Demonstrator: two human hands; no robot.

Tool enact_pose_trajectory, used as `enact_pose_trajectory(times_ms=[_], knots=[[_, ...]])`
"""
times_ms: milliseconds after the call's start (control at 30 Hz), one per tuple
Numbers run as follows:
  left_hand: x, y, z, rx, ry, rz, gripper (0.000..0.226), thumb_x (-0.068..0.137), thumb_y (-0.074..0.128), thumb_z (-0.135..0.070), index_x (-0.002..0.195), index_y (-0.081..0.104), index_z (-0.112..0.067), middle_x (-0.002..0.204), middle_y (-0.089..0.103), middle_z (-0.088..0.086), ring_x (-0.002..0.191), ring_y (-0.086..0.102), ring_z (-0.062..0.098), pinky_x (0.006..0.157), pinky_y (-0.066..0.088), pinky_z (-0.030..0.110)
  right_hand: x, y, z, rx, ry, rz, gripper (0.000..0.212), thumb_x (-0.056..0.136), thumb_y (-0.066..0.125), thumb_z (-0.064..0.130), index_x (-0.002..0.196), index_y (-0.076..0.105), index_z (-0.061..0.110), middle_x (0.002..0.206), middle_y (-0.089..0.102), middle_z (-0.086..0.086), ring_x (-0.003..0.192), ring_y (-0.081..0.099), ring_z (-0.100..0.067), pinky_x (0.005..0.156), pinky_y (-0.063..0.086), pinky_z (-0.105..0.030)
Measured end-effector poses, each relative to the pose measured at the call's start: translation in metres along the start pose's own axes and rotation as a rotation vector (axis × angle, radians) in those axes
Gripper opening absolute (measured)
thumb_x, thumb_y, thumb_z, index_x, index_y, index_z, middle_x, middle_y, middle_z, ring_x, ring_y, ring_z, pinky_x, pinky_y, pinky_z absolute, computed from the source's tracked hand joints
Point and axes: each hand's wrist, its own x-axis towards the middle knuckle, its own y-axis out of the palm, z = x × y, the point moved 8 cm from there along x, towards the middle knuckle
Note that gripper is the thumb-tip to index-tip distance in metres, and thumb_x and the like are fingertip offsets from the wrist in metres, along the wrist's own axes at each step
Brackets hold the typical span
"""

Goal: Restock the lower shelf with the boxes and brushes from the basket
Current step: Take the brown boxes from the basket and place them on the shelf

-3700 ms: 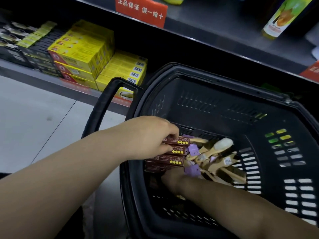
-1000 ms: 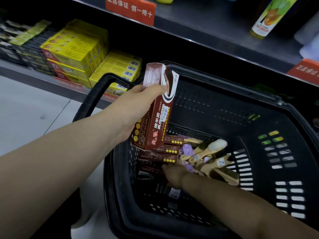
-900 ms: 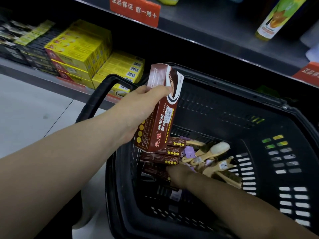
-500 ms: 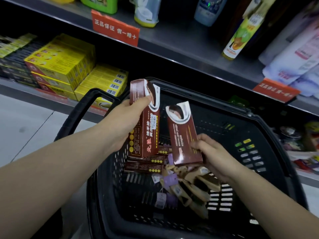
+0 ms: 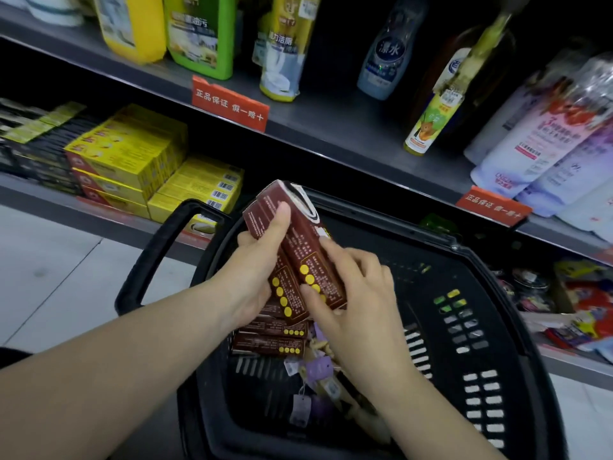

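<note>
Brown cardboard boxes [image 5: 305,240], 2 of them, apart half a sec ago, now pressed side by side. Left hand [image 5: 255,280] grips the pair w/ thumb on top; right hand [image 5: 358,293] pinches the right one. Looks like one bundle ready for the grey lower shelf [image 5: 39,202]. More brown boxes [image 5: 268,341] & wooden brushes [image 5: 323,370] lie just under the hands in the black plastic basket [image 5: 491,270].
</note>
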Motion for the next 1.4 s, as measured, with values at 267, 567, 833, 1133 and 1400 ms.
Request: enact_pose_trajectory(times_ms=[267, 567, 833, 1133, 1400], knots=[[0.004, -0.005, -0.004, 0.005, 0.064, 0.034, 0.095, 0.033, 0.082, -0.054, 0.117, 0.047, -0.027, 0.092, 0.075, -0.001, 0.079, 0.073, 0.015, 0.067, 0.056, 0.036, 0.012, 0.009, -0.025, 0.683, 0.316, 0.122, 0.048, 0.076, 0.064, 0.051, 0.117, 0.041, 0.05, 0.125, 0.044, 0.021, 0.108, 0.052, 0.005, 0.081, 0.054, -0.022], [0.01, -0.033, -0.043, 0.12, 0.064, -0.087, 0.041, 0.08, 0.062, -0.053, 0.099, 0.066, -0.016, 0.08, 0.076, 0.002, 0.074, 0.073, 0.022, 0.073, 0.054, 0.037, 0.034, 0.032, -0.031, 1.155, 0.563, 0.497, 0.062, 0.062, 0.074, 0.04, 0.117, 0.055, 0.019, 0.103, 0.073, -0.005, 0.09, 0.071, -0.019, 0.066, 0.056, -0.024], [0.013, -0.114, -0.096, 0.244, 0.166, -0.365, 0.038, 0.086, 0.054, -0.051, 0.082, 0.064, -0.014, 0.073, 0.072, 0.004, 0.068, 0.069, 0.022, 0.061, 0.051, 0.029, 0.056, 0.068, -0.023, 1.221, 0.672, 0.462, 0.043, 0.077, 0.066, 0.016, 0.117, 0.056, 0.006, 0.094, 0.074, -0.01, 0.078, 0.071, -0.022, 0.07, 0.055, -0.035], [0.014, -0.139, -0.079, 0.189, -0.011, -0.309, 0.042, 0.088, 0.054, -0.049, 0.09, 0.065, -0.008, 0.071, 0.074, 0.01, 0.073, 0.07, 0.03, 0.075, 0.056, 0.04, 0.104, 0.093, 0.024, 1.254, 0.564, 0.563, 0.031, 0.084, 0.056, 0.005, 0.115, 0.057, 0.007, 0.096, 0.072, -0.009, 0.081, 0.068, -0.022, 0.071, 0.057, -0.037], [0.016, -0.118, -0.058, 0.133, -0.062, -0.268, 0.038, 0.092, 0.051, -0.045, 0.091, 0.065, -0.009, 0.075, 0.074, 0.011, 0.074, 0.071, 0.028, 0.069, 0.055, 0.034, 0.132, 0.074, -0.001, 0.824, 0.476, 0.438, 0.035, 0.088, 0.053, 0.052, 0.113, 0.048, 0.028, 0.075, 0.074, 0.001, 0.07, 0.072, -0.016, 0.077, 0.054, -0.037]])
